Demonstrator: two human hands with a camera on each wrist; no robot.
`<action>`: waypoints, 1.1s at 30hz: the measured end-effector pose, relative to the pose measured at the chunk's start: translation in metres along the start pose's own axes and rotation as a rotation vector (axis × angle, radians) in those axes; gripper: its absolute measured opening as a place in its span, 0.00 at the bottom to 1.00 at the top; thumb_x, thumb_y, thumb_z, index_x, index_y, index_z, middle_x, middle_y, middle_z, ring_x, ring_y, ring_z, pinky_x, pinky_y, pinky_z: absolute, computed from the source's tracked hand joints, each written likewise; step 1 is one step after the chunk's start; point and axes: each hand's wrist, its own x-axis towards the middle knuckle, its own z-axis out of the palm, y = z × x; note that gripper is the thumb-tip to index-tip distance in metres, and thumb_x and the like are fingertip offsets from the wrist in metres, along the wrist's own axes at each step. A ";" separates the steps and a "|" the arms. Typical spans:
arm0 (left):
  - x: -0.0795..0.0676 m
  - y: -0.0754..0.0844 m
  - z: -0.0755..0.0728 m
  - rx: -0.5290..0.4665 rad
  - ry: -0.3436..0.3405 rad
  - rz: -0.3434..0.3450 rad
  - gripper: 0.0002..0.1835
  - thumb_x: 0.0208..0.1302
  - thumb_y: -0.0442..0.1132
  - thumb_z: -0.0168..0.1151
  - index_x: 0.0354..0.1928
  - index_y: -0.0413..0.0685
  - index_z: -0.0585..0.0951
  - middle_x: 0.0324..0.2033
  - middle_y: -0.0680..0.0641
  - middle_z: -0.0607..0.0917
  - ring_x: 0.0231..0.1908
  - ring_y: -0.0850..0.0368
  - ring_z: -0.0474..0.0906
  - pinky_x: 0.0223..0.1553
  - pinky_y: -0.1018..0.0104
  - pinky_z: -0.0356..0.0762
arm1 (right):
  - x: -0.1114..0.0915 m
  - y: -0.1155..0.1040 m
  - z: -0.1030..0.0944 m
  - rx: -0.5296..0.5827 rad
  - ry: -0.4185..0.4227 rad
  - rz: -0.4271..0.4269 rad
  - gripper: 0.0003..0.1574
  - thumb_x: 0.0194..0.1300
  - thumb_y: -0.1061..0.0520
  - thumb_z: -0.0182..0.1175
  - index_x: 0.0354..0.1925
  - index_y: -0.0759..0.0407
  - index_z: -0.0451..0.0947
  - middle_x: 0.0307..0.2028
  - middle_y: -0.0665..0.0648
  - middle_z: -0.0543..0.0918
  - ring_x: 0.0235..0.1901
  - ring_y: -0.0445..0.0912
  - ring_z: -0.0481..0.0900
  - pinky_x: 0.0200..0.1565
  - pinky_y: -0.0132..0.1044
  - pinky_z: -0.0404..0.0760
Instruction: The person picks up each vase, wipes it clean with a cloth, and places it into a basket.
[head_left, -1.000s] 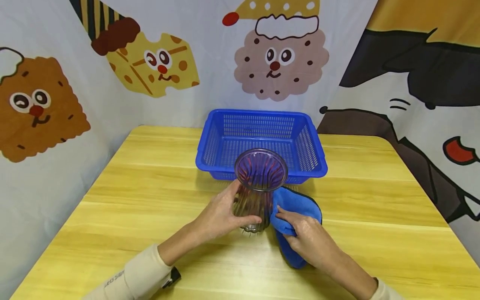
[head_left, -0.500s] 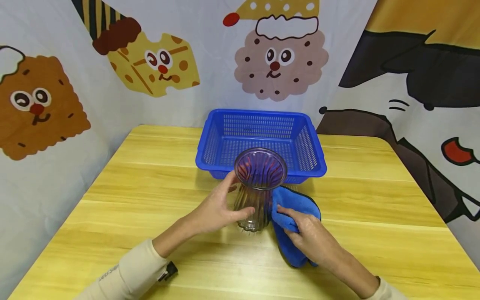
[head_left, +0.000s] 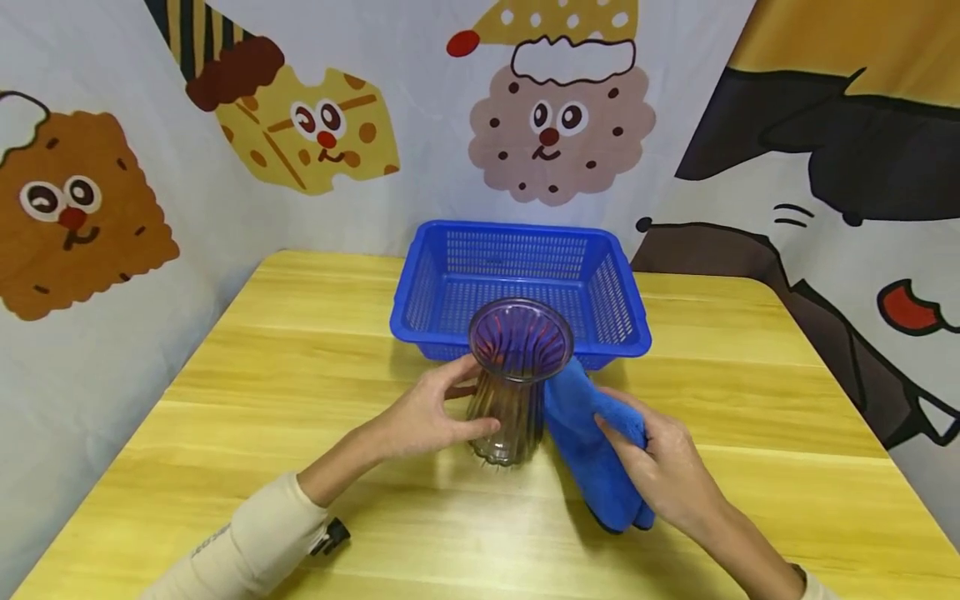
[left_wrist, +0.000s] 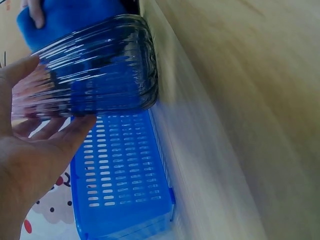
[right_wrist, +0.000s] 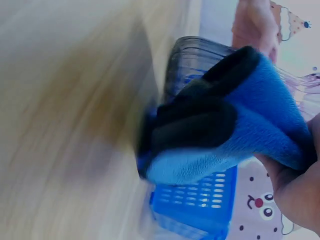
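A clear ribbed glass vase (head_left: pixel 510 417) with a purple-tinted flared rim stands upright in front of the basket. Whether its base touches the table I cannot tell. My left hand (head_left: pixel 427 417) holds the vase from the left, thumb on the near side and fingers round the far side; the left wrist view shows the ribbed glass (left_wrist: pixel 100 70) within this grasp. My right hand (head_left: pixel 671 467) pinches a folded blue cloth (head_left: pixel 592 450) between thumb and fingers. The cloth hangs along the vase's right side, its dark-edged folds (right_wrist: pixel 200 125) filling the middle of the right wrist view.
Just behind the vase sits a blue plastic basket (head_left: pixel 405 325) with slotted walls. The wooden table (head_left: pixel 300 333) extends on both sides. A printed cloth backdrop (head_left: pixel 435 125) with cartoon figures rises behind the table's far edge.
My right hand has shifted right and turned, and the blue cloth now hangs longer beside the vase. My left hand has loosened and resettled slightly on the glass; the vase has hardly moved.
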 end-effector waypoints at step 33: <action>-0.001 -0.001 0.012 0.090 0.092 0.016 0.40 0.50 0.36 0.83 0.67 0.46 0.75 0.55 0.49 0.78 0.58 0.51 0.76 0.53 0.64 0.83 | 0.007 -0.023 0.024 0.236 0.066 -0.225 0.36 0.66 0.76 0.60 0.69 0.58 0.74 0.65 0.55 0.77 0.62 0.46 0.76 0.59 0.32 0.77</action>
